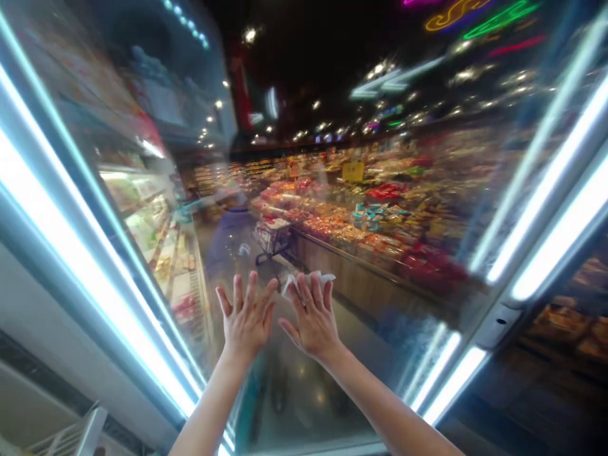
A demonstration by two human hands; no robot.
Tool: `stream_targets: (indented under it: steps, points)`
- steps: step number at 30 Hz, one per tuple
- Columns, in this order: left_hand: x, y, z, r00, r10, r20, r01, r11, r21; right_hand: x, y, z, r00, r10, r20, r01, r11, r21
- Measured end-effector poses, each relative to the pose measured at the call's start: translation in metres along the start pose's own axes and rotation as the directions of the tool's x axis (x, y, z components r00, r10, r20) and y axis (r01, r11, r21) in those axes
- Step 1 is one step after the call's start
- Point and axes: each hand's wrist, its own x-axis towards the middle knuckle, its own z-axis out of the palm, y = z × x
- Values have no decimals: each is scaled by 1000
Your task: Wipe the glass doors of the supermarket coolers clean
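A large pane of glass (pixel 304 386) stands before me, with reflections of light tubes across it. My left hand (pixel 246 320) lies flat against it, fingers spread, and holds nothing. Close to its right, my right hand (pixel 313 323) presses a crumpled white cloth or tissue (pixel 327 278) to the glass under its outstretched fingers. Parts of the cloth stick out beyond the fingertips; the rest is hidden behind them. The two hands are side by side, with a narrow gap between the thumbs.
Bright light tubes (pixel 95 253) run down the left side, and the frame on the right carries another light tube (pixel 560 221). A white wire shelf (pixel 71 437) is at lower left. Beyond the glass are a shopping cart (pixel 272 234) and blurred displays of packaged goods (pixel 342 228).
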Motion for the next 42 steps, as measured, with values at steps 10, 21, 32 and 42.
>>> stream_targets:
  steps: [10,21,32,42]
  points:
    - [0,-44,-11,984,-172,46,176,981,-81,64,-36,2,996,-1,89,-7,996,91]
    - [14,-36,-18,970,-202,136,214,973,-85,91,-29,-15,995,-49,91,38,992,118]
    - [9,56,18,972,-115,206,152,972,-177,-11,58,-20,971,-110,212,84,988,126]
    - [61,172,57,962,-46,269,97,979,-179,-54,166,-53,982,-34,183,22,998,64]
